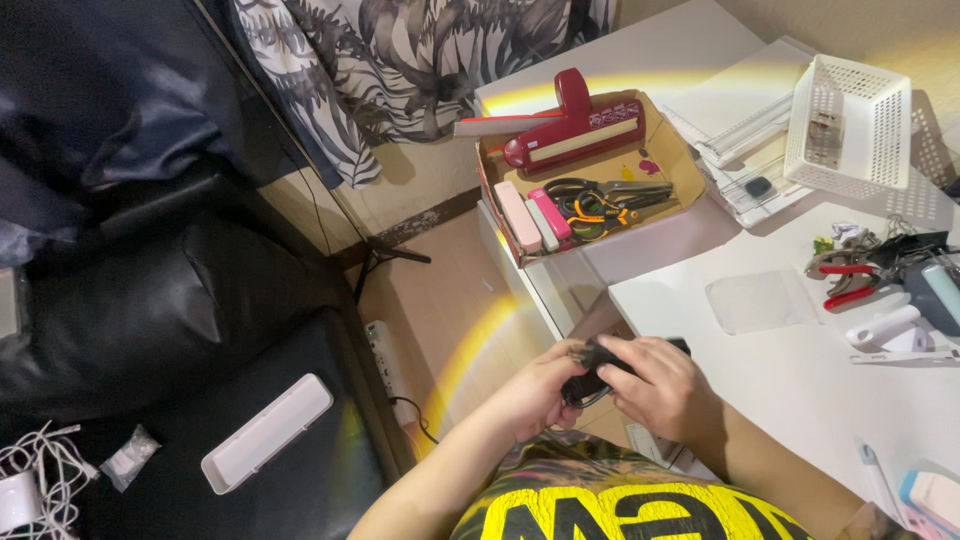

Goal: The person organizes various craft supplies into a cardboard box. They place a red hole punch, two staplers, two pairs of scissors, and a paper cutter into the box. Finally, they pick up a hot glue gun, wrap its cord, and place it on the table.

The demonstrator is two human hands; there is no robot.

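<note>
Head view: a small black object (590, 378), its kind not made out, was held in front of the torso, just off the near corner of the white table (800, 380) and above the bare wooden floor (440, 320). The left hand (535, 395) was curled around its left side, fingers together and clamped on it; the right hand (660, 385) was laid over its top and right side, fingers closed over it, so most of the object was hidden. Open room was seen to the left over the floor, bounded by the black seat (200, 320) with a white tray (268, 432) lying on it. Past the table edge a cardboard box (680, 165) was noted, holding a dark red punch (575, 125), scissors (600, 200) and pink blocks (535, 215). On the table, red-handled pliers (850, 280) and a clear plastic sheet (755, 300) lay well apart from the hands. A white basket (850, 120) was cut off by the top edge.
</note>
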